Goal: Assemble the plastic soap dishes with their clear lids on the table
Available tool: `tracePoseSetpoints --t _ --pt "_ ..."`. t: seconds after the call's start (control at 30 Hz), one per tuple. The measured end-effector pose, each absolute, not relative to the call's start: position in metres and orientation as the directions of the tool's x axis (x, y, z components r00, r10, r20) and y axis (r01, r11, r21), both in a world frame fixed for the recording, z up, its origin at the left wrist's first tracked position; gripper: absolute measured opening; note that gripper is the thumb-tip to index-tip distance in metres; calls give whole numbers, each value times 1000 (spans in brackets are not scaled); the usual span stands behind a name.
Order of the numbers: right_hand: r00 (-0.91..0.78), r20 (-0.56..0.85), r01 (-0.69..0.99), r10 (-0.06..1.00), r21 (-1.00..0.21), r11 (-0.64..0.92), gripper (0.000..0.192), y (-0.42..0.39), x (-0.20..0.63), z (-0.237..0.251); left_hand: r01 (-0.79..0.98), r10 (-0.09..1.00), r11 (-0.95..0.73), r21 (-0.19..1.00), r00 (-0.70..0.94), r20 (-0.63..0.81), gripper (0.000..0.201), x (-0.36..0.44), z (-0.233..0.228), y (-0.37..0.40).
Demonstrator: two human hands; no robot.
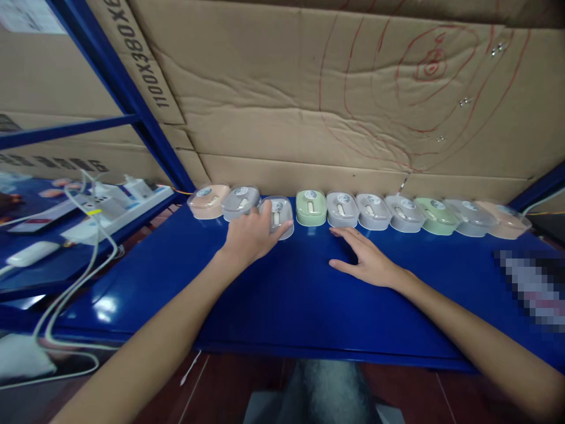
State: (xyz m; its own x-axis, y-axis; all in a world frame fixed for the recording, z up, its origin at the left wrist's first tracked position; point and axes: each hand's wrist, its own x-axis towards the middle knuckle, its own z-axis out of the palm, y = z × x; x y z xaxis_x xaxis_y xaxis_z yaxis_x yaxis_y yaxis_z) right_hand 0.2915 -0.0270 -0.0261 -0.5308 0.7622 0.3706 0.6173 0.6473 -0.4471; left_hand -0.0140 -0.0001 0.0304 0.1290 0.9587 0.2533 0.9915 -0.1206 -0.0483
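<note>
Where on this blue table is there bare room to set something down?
Bare blue table lies between the left hand and right hand, out to the near edge. The row of mouse cases crowds the back; chargers and cables crowd the left.

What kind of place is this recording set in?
Probably a warehouse or packing bench: a blue metal shelf, a cardboard backing, and a row of boxed computer mice; the left hand grips one.

Green, grey and peach cases (pixel 311 207) line a blue shelf (pixel 282 294).

A white power strip (pixel 115 207) with white cables (pixel 90 259) sat at the left. Scribbled brown cardboard (pixel 309 100) backed the blue shelf (pixel 282 306), beside a blue steel upright (pixel 128 100).
</note>
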Motion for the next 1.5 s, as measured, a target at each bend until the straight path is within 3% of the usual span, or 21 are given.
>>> tracePoseSetpoints --t 0.1,0.3,0.43,0.67,0.87,1.07,1.33,1.5 --pt "-536 376 618 755 -435 655 75 -26 292 -27 985 937 -171 -20 169 306 66 -13 22 4" --pt "-539 355 630 764 -432 645 74 -27 291 -25 959 876 -271 -85 283 391 69 -18 6 16" --pt "-540 350 629 765 -436 643 73 -27 290 -24 935 848 -350 -49 339 407 77 -18 -1 24" --pt "-550 337 627 764 -437 645 72 -27 290 -24 914 822 -405 16 357 444 75 -28 1 32" --pt "-551 320 637 771 -436 636 71 -28 290 -22 962 833 -267 59 200 515 62 -62 1 59" --pt "-551 326 637 768 -431 639 69 -28 289 -21 993 894 -116 -6 107 434 57 -79 -2 66" --pt "-558 335 632 759 -421 650 68 -27 290 -24 1000 893 -3 -10 7 449 75 -62 9 50" --pt "-556 340 625 758 -430 652 67 -26 290 -24 993 914 88 -76 -50 402 63 -48 21 35"
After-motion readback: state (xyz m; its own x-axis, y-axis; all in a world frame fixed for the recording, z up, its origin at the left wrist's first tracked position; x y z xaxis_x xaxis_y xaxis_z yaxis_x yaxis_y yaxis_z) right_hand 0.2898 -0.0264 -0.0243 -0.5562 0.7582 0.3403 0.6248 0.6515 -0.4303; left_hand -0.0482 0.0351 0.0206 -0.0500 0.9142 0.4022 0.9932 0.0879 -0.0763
